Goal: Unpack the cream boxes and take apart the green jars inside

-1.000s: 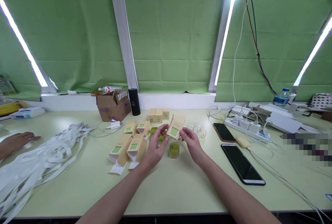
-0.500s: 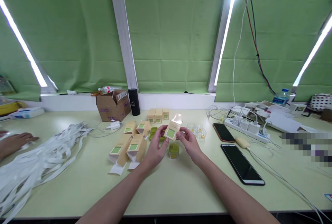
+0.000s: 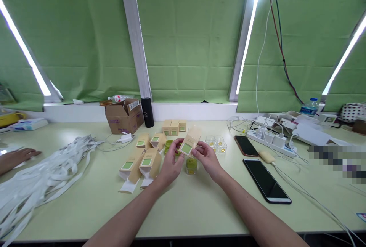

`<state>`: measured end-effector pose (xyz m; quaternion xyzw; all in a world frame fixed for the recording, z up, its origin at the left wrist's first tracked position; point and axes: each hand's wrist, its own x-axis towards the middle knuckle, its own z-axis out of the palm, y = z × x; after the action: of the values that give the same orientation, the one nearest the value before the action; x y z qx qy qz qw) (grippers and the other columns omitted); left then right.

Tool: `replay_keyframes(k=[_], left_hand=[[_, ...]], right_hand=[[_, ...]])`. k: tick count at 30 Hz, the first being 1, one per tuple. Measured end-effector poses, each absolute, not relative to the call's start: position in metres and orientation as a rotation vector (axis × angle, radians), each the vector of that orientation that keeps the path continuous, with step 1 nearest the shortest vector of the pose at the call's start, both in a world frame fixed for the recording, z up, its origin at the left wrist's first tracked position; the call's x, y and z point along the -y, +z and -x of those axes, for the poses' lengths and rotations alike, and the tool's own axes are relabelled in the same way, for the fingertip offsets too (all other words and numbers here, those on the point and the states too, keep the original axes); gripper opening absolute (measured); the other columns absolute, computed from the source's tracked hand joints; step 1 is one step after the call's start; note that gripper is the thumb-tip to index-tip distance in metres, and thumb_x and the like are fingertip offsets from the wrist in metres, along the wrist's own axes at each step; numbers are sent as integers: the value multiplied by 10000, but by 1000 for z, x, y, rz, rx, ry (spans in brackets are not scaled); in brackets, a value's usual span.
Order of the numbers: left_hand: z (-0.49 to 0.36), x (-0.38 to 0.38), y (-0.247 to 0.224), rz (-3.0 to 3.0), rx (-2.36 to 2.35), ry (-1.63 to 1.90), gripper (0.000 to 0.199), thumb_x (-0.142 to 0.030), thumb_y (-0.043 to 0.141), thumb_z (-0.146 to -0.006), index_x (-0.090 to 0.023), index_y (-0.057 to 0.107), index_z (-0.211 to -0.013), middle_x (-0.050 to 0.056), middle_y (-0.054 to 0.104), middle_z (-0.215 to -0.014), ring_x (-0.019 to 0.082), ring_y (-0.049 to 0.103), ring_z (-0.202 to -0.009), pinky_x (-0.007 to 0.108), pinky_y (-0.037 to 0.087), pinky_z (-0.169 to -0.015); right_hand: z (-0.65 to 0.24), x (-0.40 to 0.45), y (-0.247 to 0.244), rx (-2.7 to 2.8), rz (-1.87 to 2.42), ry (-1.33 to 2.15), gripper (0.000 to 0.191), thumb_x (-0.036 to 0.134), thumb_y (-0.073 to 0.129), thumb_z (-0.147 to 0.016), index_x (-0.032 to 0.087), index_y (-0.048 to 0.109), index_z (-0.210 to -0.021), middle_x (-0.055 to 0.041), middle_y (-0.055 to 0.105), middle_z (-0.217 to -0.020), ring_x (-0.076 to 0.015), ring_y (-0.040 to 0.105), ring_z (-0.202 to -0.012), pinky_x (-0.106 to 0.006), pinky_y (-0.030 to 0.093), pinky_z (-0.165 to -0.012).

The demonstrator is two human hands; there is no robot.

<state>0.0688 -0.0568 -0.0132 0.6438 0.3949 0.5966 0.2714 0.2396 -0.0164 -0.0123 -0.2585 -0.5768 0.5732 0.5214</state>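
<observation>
A beige carton (image 3: 191,140) with a green square on its front is held tilted above the table, between both hands. My left hand (image 3: 173,163) grips its left side, and my right hand (image 3: 208,160) pinches its lower right edge. Just below the carton stands a small clear jar with a green top (image 3: 191,165). Behind my left hand are green pieces (image 3: 168,144), partly hidden. Left of them lie several beige cartons (image 3: 150,161), the front ones with white flaps open. Clear containers with yellow bits (image 3: 216,144) sit beyond my right hand.
Small closed cartons (image 3: 174,127) stand at the back, near a cardboard box (image 3: 125,116) and a black bottle (image 3: 147,112). White straps (image 3: 57,170) and another person's hand (image 3: 24,156) are left. Phones (image 3: 267,180) and a power strip (image 3: 271,142) lie right.
The held carton has tilted slightly, and its upper part now shows as a longer beige panel. My right fingers have shifted a little down and left along its edge.
</observation>
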Motion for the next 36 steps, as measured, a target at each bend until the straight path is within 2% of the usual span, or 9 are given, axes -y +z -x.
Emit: replay_keyframes(k=[10, 15, 19, 36], left_hand=[[-69, 57, -13, -1706, -1012, 1613, 537, -133, 604, -822, -213, 523, -1346, 115, 630, -1329, 258, 598, -1245, 434, 475, -1101], [-68, 61, -10, -1730, -1032, 1610, 427, -311, 605, -953, -217, 554, -1367, 128, 629, -1370, 290, 585, -1297, 447, 470, -1100], [-70, 61, -11, -1730, -1100, 1620, 434, -428, 625, -975, -235, 572, -1361, 124, 642, -1363, 295, 584, -1303, 445, 470, -1091], [-70, 58, -11, -1709, -1034, 1619, 459, -391, 640, -960, -215, 574, -1379, 133, 648, -1372, 287, 607, -1282, 426, 500, -1071]], right_hand=[[-240, 18, -8, 1307, 609, 1417, 616, 672, 859, -696, 212, 701, -1074, -99, 814, -954, -294, 766, -945, -450, 572, -924], [-241, 18, -7, 1279, 614, 1414, 636, 657, 885, -667, 212, 693, -1077, -97, 814, -946, -298, 772, -949, -458, 573, -944], [-240, 17, -8, 1282, 617, 1410, 627, 650, 886, -671, 217, 686, -1079, -95, 815, -934, -299, 773, -955, -472, 561, -968], [-240, 19, -9, 1323, 584, 1428, 644, 652, 878, -691, 210, 701, -1125, -109, 818, -970, -311, 765, -987, -497, 562, -983]])
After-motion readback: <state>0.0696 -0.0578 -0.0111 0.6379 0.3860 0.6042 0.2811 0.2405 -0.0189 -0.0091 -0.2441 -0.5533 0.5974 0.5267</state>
